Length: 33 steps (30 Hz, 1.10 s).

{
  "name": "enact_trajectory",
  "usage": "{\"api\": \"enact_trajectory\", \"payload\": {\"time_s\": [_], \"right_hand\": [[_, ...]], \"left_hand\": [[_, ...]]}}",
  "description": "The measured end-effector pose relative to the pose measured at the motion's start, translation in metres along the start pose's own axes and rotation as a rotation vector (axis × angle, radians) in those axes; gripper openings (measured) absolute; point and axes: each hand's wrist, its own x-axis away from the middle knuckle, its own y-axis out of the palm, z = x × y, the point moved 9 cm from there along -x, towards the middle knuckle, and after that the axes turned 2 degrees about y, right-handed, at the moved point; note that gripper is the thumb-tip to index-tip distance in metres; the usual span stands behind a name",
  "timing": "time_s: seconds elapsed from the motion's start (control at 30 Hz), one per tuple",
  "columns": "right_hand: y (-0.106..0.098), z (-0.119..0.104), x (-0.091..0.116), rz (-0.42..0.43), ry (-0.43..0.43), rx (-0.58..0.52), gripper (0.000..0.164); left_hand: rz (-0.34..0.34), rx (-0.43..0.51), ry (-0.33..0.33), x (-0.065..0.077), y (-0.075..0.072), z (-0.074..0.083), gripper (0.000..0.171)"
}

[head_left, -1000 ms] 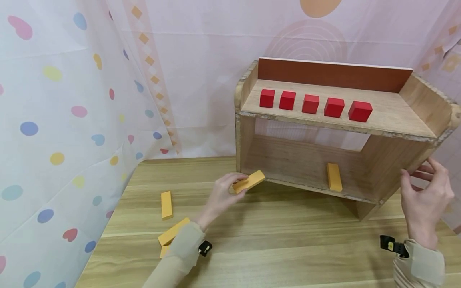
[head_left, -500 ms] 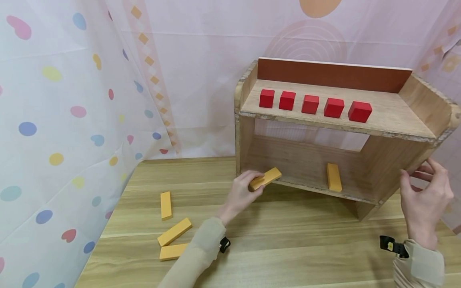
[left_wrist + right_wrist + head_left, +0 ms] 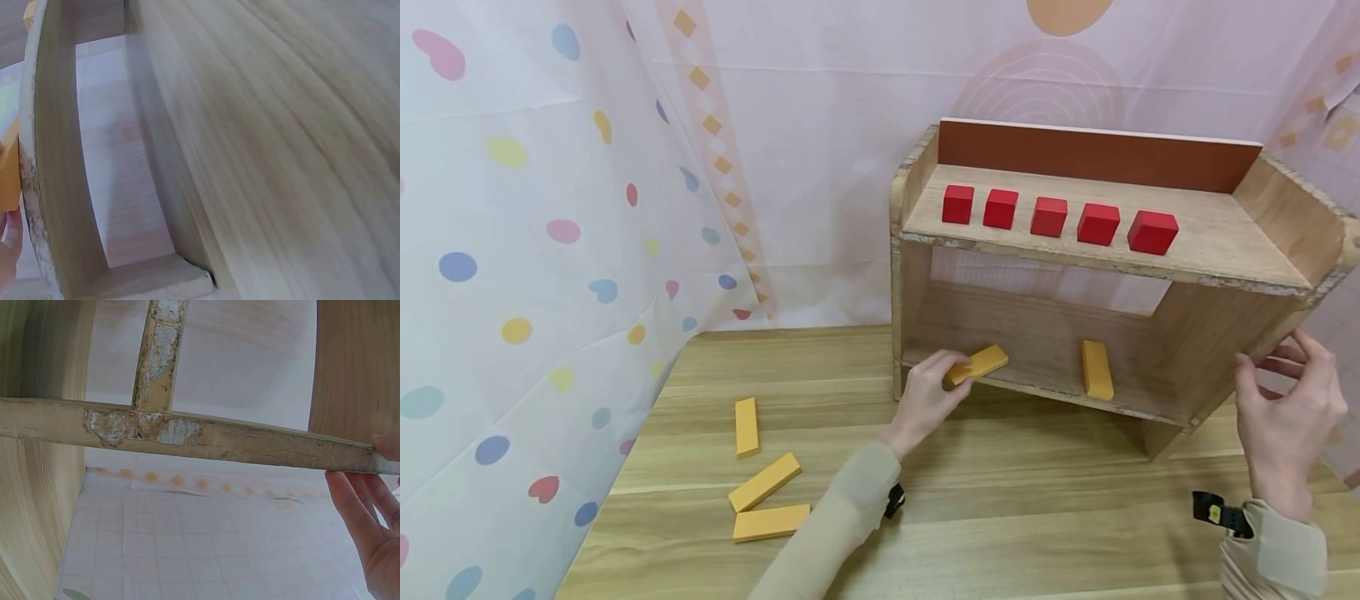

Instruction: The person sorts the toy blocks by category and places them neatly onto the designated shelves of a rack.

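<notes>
My left hand pinches a yellow block at the front edge of the lower board of a small wooden shelf. The block's far end reaches over the board; whether it touches is hard to tell. In the left wrist view the block shows at the left edge beside the worn board edge. A second yellow block lies on the lower board, further right. My right hand grips the shelf's right side panel; in the right wrist view its fingers and thumb lie on opposite sides of the panel edge.
Several red cubes stand in a row on the upper board. On the table, to the left, lie three more yellow blocks: one apart and two close together. A patterned cloth hangs behind.
My left hand has carried the yellow block rightward from beside the shelf's left end to the lower board's front edge. The right hand has stayed on the side panel.
</notes>
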Motion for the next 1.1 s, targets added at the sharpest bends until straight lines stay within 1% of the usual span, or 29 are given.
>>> {"api": "enact_trajectory", "payload": {"time_s": [0.1,0.2,0.3,0.4,0.47,0.57,0.63,0.7,0.77,0.83,0.9,1.0,1.1], "right_hand": [[-0.001,-0.002,0.0,0.002,-0.017,-0.023,0.045],[-0.003,-0.003,0.0,-0.002,-0.029,-0.041,0.047],[-0.002,-0.002,0.001,-0.001,-0.026,-0.042,0.046],[-0.001,0.0,0.0,0.0,-0.014,-0.033,0.045],[-0.001,0.002,0.0,0.004,-0.007,-0.033,0.045],[-0.001,0.002,-0.001,0.002,-0.004,-0.037,0.046],[-0.001,0.002,-0.001,0.001,-0.005,-0.04,0.046],[-0.001,0.001,-0.001,0.002,-0.003,-0.038,0.045],[-0.001,0.001,-0.001,0.005,0.007,-0.037,0.044],[-0.001,0.0,-0.001,0.007,0.016,-0.036,0.044],[-0.001,0.0,-0.001,0.007,0.021,-0.037,0.044],[-0.001,0.0,-0.001,0.005,0.02,-0.034,0.043],[0.0,0.001,-0.001,-0.002,0.012,-0.024,0.043]], "left_hand": [[-0.019,-0.019,0.005,-0.003,0.006,0.002,0.012],[-0.05,-0.06,0.007,-0.006,0.013,0.005,0.009],[-0.084,-0.126,0.044,-0.008,0.019,0.01,0.011],[-0.134,-0.198,0.118,-0.007,0.024,0.017,0.014],[-0.184,-0.262,0.177,-0.005,0.029,0.022,0.019],[-0.25,-0.384,0.266,-0.001,0.033,0.026,0.028],[-0.268,-0.471,0.332,0.002,0.034,0.028,0.034],[-0.251,-0.549,0.409,0.004,0.032,0.03,0.037],[-0.214,-0.608,0.493,0.005,0.028,0.033,0.037],[-0.181,-0.657,0.568,0.007,0.025,0.034,0.034],[-0.155,-0.682,0.627,0.008,0.025,0.036,0.031],[-0.144,-0.697,0.675,0.011,0.027,0.038,0.031],[-0.149,-0.713,0.694,0.012,0.032,0.041,0.034]]}}
